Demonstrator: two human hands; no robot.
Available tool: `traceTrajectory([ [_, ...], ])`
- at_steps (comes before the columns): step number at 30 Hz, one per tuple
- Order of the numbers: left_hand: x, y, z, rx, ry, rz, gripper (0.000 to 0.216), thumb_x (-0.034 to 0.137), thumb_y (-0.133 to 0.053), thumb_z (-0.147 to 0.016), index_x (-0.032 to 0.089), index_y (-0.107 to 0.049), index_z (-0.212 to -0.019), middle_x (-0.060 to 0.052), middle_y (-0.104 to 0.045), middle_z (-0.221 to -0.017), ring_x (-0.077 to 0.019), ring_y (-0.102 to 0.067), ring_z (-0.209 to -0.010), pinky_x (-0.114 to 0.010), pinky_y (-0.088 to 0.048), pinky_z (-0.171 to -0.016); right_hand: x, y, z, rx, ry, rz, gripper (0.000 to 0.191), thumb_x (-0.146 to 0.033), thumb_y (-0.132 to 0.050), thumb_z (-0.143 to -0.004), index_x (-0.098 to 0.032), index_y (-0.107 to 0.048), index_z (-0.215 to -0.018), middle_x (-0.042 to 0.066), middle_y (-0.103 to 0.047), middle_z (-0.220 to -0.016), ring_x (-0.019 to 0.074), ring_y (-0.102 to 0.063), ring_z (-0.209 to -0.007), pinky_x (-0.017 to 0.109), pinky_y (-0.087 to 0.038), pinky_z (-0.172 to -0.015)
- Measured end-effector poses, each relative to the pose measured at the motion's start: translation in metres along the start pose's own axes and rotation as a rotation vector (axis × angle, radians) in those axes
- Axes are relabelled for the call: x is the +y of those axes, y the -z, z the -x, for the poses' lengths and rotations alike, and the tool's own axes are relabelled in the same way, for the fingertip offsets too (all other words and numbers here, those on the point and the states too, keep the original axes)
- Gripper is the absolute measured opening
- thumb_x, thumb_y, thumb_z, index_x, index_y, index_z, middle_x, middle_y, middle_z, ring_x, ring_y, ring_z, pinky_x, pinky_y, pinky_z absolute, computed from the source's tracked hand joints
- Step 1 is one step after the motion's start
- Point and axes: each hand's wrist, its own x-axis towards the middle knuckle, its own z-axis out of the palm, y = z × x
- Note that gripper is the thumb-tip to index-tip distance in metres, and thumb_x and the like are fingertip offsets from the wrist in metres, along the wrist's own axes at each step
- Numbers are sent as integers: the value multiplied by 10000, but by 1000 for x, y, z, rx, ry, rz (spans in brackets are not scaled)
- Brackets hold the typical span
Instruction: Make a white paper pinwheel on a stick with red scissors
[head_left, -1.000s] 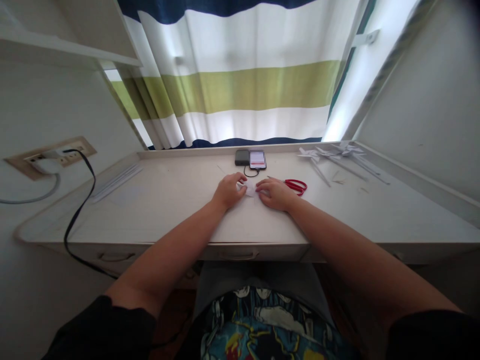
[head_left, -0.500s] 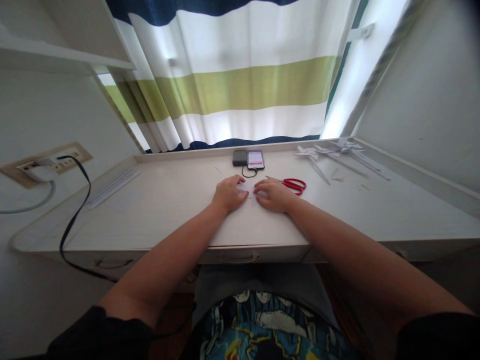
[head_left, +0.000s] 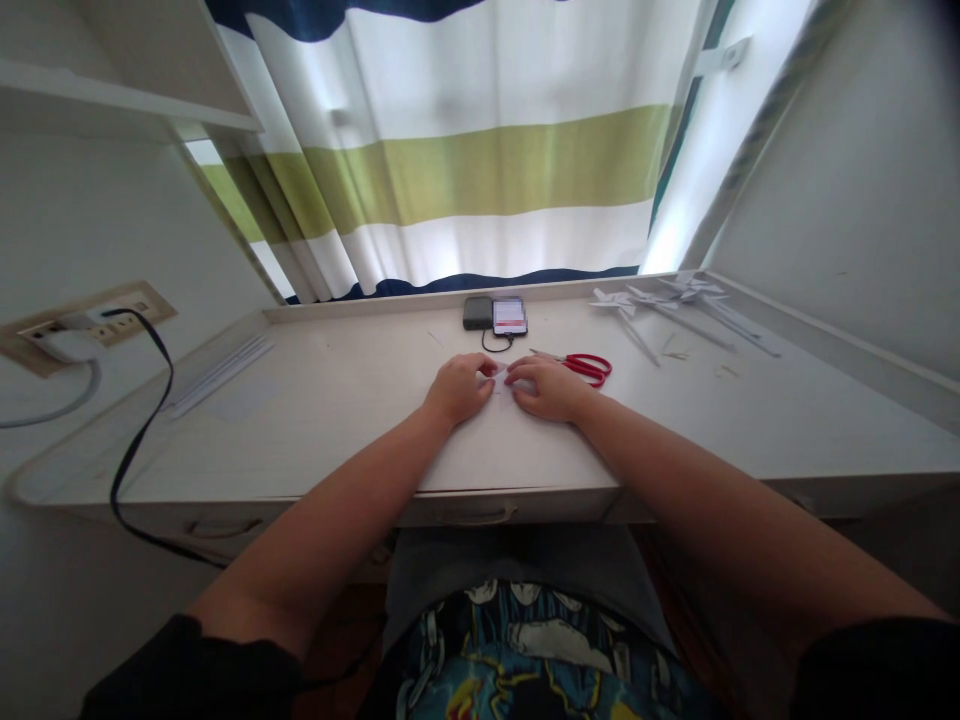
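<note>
A small piece of white paper (head_left: 501, 378) lies on the desk between my hands, mostly covered by fingers. My left hand (head_left: 460, 387) grips its left side with curled fingers and thumb. On the other side my right hand (head_left: 546, 387) has its fingers bent over the paper's right part. Red-handled scissors (head_left: 592, 368) rest just beyond my right hand, blades pointing left. Behind the hands are a phone (head_left: 510, 316) with a lit screen and a dark grey box like a power bank (head_left: 478, 313), joined by a short cable.
Several white paper pinwheels (head_left: 616, 302) on sticks lie at the back right, with small scraps (head_left: 675, 355) before them. White paper sticks (head_left: 221, 375) and a pale sheet (head_left: 244, 397) lie at the left. A black cable (head_left: 142, 440) hangs from the wall socket over the desk's left edge.
My fingers have shifted slightly on the paper, and more of it shows between the hands. The whole view has tilted a little; the other things keep their places.
</note>
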Motion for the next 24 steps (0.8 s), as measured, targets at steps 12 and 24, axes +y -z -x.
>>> traceTrajectory([
  [12, -5, -1, -3, -23, -29, 8, 181, 182, -567, -788, 203, -687, -922, -47, -674, -1093, -212, -600, -1042, -366, -441, -999, 4, -4, 0, 30, -112, 7, 162, -211, -570, -791, -175, -644, -931, 92, -684, -1027, 227, -614, -971, 349, -482, -887],
  [24, -6, -1, -3, -10, 23, -42, 161, 229, -580, -778, 206, -678, -904, -51, -686, -1048, -224, -611, -1002, -371, -451, -979, 3, -3, -1, 10, -66, 21, 243, -199, -570, -794, -180, -667, -1017, 79, -686, -1040, 242, -584, -1023, 364, -445, -943],
])
